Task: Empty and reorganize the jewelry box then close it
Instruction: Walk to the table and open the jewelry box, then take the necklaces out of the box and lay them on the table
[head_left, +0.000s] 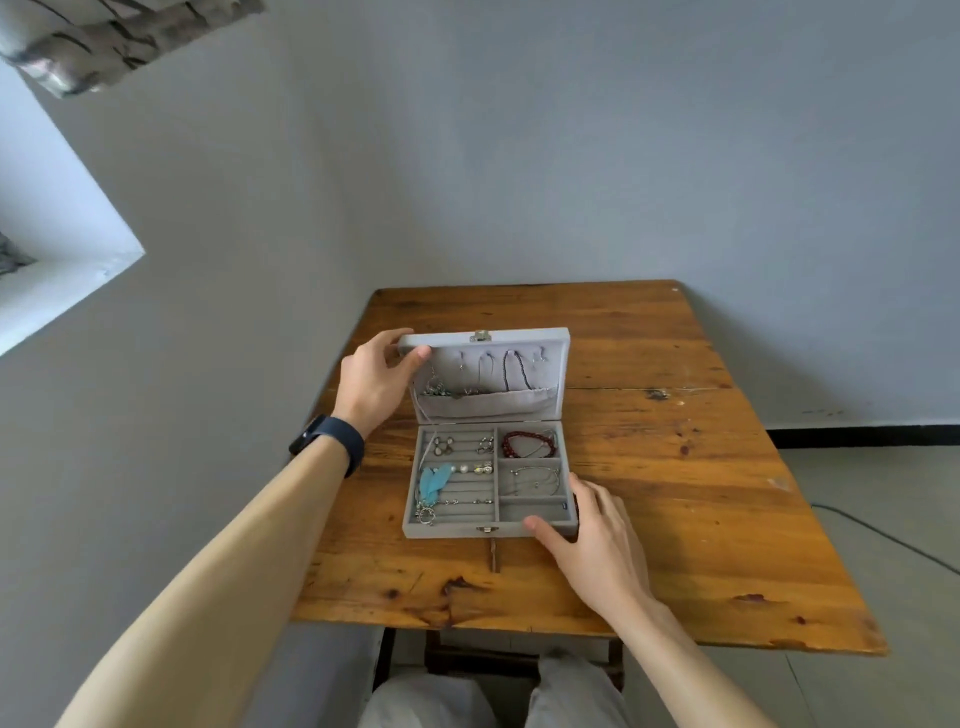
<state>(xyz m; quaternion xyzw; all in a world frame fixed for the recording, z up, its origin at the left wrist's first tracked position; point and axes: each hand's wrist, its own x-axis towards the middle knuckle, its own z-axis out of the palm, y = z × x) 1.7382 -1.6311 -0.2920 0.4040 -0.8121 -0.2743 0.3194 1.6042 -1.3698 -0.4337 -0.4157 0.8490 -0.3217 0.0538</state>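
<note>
A grey velvet jewelry box (447, 531) stands open on the wooden table (675, 467). Its lid (519, 338) is upright, with necklaces hanging inside it above a fabric pocket. My left hand (374, 379) grips the lid's upper left corner, thumb on the inside. My right hand (592, 530) holds the box's front right corner, thumb on the front wall. In the base lie earrings and rings in the ring rolls, a blue feather earring (434, 480), a dark red bead bracelet (527, 444) and a thin silver bracelet (535, 480).
The table stands against a grey wall. Bare wood lies to the right of the box and in front of it. A dark cable (883, 535) runs across the floor at the right. My knees show below the table's front edge.
</note>
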